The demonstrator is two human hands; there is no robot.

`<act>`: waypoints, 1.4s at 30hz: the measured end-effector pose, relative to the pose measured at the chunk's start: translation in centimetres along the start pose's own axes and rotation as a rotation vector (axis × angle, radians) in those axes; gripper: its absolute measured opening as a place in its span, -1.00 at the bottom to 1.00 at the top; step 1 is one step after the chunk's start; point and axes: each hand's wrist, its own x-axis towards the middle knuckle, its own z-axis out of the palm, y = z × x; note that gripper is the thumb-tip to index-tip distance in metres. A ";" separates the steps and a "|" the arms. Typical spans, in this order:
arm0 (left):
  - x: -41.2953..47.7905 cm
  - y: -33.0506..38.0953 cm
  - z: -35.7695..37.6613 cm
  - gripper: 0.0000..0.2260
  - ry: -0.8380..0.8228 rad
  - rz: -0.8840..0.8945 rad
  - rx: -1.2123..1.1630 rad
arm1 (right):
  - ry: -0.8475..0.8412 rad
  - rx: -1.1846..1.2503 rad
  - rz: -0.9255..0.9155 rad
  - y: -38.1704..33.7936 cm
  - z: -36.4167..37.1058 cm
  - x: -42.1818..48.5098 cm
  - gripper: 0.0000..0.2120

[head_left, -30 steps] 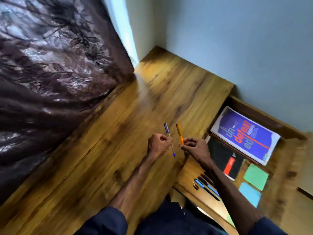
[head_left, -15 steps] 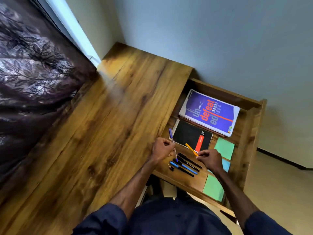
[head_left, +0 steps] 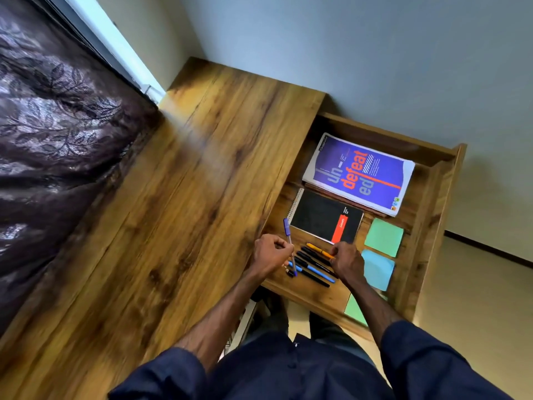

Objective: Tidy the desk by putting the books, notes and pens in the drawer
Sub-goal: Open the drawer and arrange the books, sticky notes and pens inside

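The wooden drawer [head_left: 429,194] stands pulled out at the desk's right. My left hand [head_left: 271,254] grips a purple-capped pen [head_left: 287,230] upright over the drawer's front left. My right hand [head_left: 346,261] pinches the tail of an orange pen [head_left: 318,250], which lies low beside several black and blue pens [head_left: 313,271] on the drawer floor. Further back lie a black spiral notebook [head_left: 323,216] and a purple book [head_left: 359,174]. Green sticky notes [head_left: 383,236] and blue sticky notes [head_left: 376,268] sit at the right.
The wooden desk top [head_left: 173,212] stretches to the left, bordered by a dark patterned curtain [head_left: 52,140]. A grey wall [head_left: 346,53] rises behind the desk and drawer. Another green note [head_left: 354,310] shows by the drawer's front edge, under my right forearm.
Both hands have moved from above the desk top to over the drawer. The orange pen has come down next to the row of pens. The view swung right.
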 end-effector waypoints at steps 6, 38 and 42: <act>-0.1 0.2 0.3 -0.93 -0.021 0.019 -0.022 | -0.040 0.001 -0.033 0.8 0.0 0.4 -0.88; -0.1 -0.1 0.8 -0.90 -0.062 0.029 0.013 | -0.088 -0.012 -0.052 -0.1 -0.1 0.2 -0.87; -0.2 0.0 0.6 -0.90 -0.067 0.021 0.014 | -0.099 -0.029 -0.057 -0.3 -0.1 0.3 -0.88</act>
